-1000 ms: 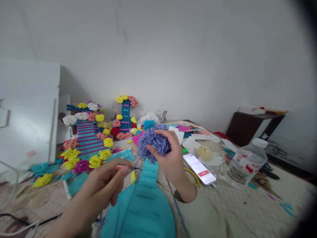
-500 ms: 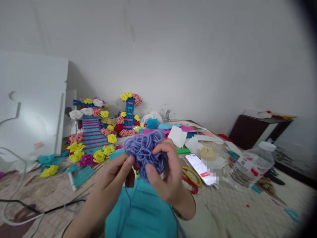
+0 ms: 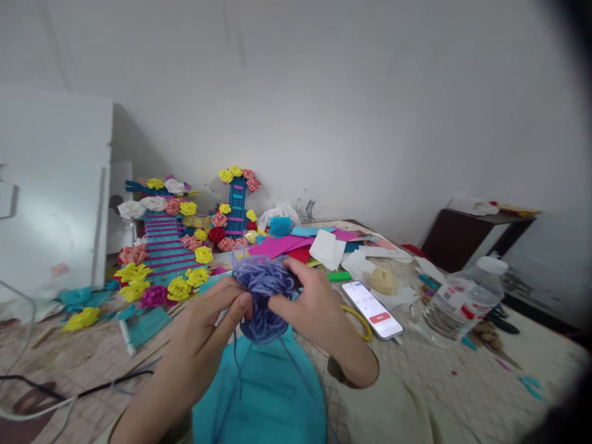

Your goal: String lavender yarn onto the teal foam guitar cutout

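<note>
A loose bundle of purple-blue yarn (image 3: 266, 287) hangs between my two hands, above the table. My left hand (image 3: 217, 314) pinches its left side between thumb and fingers. From the right, my right hand (image 3: 308, 299) grips the bundle, with the fingertips partly sunk in the loops. Loose strands trail down from the yarn over a teal rounded piece (image 3: 259, 394) below, which has raised cross-folds.
Behind stand two teal panels with paper flowers, a wide one (image 3: 166, 246) and a narrow one (image 3: 237, 206). To the right lie coloured paper sheets (image 3: 277, 246), a phone (image 3: 372, 308), yellow-handled scissors (image 3: 363, 320) and a water bottle (image 3: 467, 302). Cables (image 3: 83, 394) cross the left.
The yarn bundle looks lower and more upright. My right hand has turned palm-down, its fingers reaching into the loops from the right. The whole view has shifted slightly.
</note>
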The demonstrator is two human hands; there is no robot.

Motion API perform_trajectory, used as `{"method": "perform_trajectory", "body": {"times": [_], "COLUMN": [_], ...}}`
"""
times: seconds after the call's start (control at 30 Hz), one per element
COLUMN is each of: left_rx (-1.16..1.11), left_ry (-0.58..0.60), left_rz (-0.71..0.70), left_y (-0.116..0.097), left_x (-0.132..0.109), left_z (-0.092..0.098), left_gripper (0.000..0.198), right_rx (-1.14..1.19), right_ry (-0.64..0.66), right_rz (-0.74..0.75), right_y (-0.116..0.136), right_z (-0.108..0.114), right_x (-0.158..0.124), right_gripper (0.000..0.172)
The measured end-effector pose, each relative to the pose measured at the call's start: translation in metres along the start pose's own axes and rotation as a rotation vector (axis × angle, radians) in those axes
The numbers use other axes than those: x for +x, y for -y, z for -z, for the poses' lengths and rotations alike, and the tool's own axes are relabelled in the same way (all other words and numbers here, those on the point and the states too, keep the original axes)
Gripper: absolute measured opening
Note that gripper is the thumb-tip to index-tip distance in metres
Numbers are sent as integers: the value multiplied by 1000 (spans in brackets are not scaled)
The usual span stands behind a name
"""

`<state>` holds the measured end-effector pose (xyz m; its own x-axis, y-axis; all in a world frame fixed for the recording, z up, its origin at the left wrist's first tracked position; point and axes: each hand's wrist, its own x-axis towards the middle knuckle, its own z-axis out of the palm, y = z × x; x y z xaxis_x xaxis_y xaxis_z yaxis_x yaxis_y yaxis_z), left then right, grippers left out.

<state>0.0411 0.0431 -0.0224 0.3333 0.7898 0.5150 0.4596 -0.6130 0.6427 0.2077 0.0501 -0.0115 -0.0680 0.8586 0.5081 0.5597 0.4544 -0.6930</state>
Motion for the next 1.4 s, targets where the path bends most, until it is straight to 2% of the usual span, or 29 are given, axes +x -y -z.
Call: {"method": "perform_trajectory", "body": {"times": [0.07, 0.17, 0.27, 0.37, 0.43, 0.6, 0.67, 0.77, 0.9, 1.07, 1.2, 1.3, 1.33, 1.4], "left_rx": [-8, -11, -10, -4, 5, 17, 35, 63, 93, 68, -109, -192, -184, -193], "left_ry": [-11, -18, -22, 39, 86, 144, 145, 90, -17, -82, -169, -151, -140, -139], "left_rz": [-2, 4, 9, 18, 19, 0, -8, -24, -33, -3, 128, 285, 324, 362], "left_y": [-1, -1, 2, 5, 6, 2, 1, 1, 1, 2, 3, 2, 1, -2], "left_x": [0, -2, -2, -2, -2, 1, 1, 1, 0, -1, -1, 0, 0, 0], "left_z": [0, 3, 5, 6, 5, -3, -5, -6, -5, -3, -7, -11, -12, -13], "left_gripper": [28, 29, 28, 22, 18, 18, 19, 23, 29, 30, 14, 41, 46, 44], "right_rx": [-8, 26, 6, -9, -24, -78, -59, 8, 47, 34, 39, 37, 37, 38], "right_ry": [-65, 0, 29, 3, 31, 344, 380, 284, 36, -172, -174, -169, -169, -156], "right_rz": [1, 3, 112, 252, 247, 168, 148, 106, 66, 113, 200, 283, 304, 298], "right_y": [-3, -4, -3, -1, -2, -6, -7, -8, -10, -10, -6, -2, -1, 1], "right_z": [3, 9, 17, 23, 25, 23, 21, 19, 16, 7, 3, 2, 2, 1], "right_x": [2, 3, 1, -4, -6, -6, -4, 0, 5, 7, 3, -2, -3, -4], "right_gripper": [6, 7, 26, 43, 42, 21, 16, 14, 17, 18, 21, 20, 19, 16]}}
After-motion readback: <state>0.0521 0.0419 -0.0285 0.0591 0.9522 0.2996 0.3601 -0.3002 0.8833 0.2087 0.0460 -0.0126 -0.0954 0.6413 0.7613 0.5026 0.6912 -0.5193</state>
